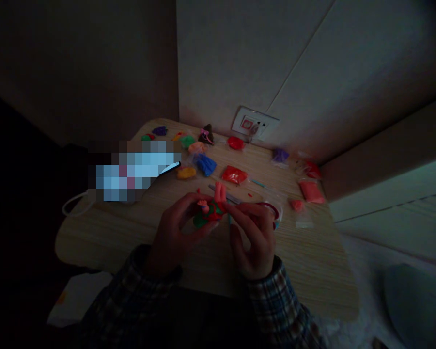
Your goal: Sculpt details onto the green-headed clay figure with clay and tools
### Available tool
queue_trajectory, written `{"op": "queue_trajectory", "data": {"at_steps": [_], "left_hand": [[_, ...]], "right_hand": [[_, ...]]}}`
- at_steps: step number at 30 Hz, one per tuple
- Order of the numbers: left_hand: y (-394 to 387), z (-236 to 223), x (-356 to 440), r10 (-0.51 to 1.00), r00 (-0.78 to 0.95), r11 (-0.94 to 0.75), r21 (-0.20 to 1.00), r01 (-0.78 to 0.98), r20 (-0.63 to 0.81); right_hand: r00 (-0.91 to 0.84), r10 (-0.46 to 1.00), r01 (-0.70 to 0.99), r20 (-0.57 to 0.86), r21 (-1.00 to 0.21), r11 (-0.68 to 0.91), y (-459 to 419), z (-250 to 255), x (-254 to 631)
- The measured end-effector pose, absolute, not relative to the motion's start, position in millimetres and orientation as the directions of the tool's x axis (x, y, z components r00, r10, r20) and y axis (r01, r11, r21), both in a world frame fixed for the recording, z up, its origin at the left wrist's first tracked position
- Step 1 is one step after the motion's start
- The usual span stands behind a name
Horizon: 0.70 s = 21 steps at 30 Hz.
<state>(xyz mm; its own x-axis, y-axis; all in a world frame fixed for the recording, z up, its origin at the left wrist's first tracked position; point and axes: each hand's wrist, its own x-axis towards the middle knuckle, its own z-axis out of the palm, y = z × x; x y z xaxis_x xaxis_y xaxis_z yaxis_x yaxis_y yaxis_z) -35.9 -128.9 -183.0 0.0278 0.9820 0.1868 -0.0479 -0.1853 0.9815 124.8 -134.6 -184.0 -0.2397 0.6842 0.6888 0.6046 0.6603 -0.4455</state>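
Observation:
My left hand (179, 228) is closed around a small clay figure (215, 209) with a red and green body and pink legs pointing up. A small pink hand-like piece shows at the figure's left side. My right hand (254, 232) reaches in from the right. Its index fingertip touches the figure near the base of the legs, while its thumb is held apart below. Scissors with dark red handles (271, 207) lie behind my right hand, partly hidden by it. A grey blade-like strip (234, 198) lies just behind the figure.
Bags of clay sit across the wooden table (305, 261): red (234, 175), blue (205, 165), yellow (186, 173), purple (280, 156) and pink (311, 192). A brown clay piece (206, 134) stands near the wall. At left is a lit, blurred-out screen (138, 169) with a white cable (72, 203).

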Motion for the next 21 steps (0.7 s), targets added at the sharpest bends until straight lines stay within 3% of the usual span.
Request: {"op": "queue_trajectory", "data": {"at_steps": [8,16,21], "left_hand": [[-128.9,-187.7,-38.4,0.988,0.076,-0.130,0.989,-0.070,0.135],[-128.8,-184.7,-37.5,0.990,0.050,-0.130,0.990,-0.046,0.132],[-128.9,-183.5,-38.0,0.992,0.052,-0.115,0.992,-0.060,0.118]], "right_hand": [[-0.252,0.707,0.607,0.661,-0.461,0.647,-135.0,-185.1,126.4],[-0.317,0.661,0.723,0.681,-0.278,0.633,-134.7,-190.3,130.9],[-0.304,0.645,0.755,0.701,-0.235,0.612,-134.1,-193.2,129.5]]}}
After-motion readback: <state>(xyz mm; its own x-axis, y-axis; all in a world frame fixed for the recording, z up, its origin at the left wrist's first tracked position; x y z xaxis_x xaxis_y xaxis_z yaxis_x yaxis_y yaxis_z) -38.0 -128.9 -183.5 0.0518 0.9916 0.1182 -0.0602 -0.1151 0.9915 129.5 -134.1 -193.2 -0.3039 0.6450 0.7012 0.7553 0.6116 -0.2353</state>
